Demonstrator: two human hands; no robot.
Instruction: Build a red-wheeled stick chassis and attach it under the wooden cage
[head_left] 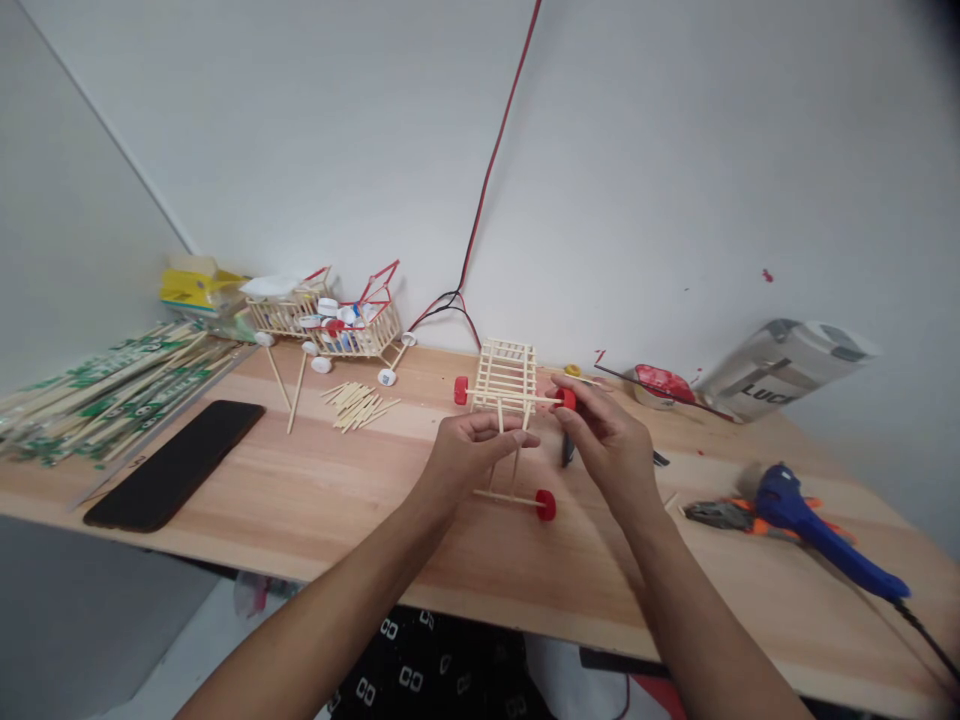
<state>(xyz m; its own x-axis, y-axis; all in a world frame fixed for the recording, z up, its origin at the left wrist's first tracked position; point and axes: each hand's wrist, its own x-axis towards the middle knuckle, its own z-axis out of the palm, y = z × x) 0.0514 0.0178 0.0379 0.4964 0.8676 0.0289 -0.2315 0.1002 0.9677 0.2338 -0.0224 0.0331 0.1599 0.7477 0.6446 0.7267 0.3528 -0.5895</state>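
A small model cart (507, 368) built of thin wooden sticks is held up over the table, its slatted basket facing the wall. My left hand (476, 452) is closed around the cart's sticks below the basket. Between the fingers and thumb of my right hand (611, 435) is a red bottle cap (565, 400), at the right end of the cart's upper axle stick. A second red cap (460, 390) sits at that stick's left end. On the lower axle a third red cap (546, 505) shows at the right; my left arm may hide its other end.
Two finished stick carts (356, 325) stand at the back left, the nearer filled with bottle caps. Cut sticks (358, 405), a black phone (176, 465) and packaged chopsticks (142, 390) lie left. Pliers (724, 515), a blue glue gun (821, 535) and a red-stained container (660, 385) are right.
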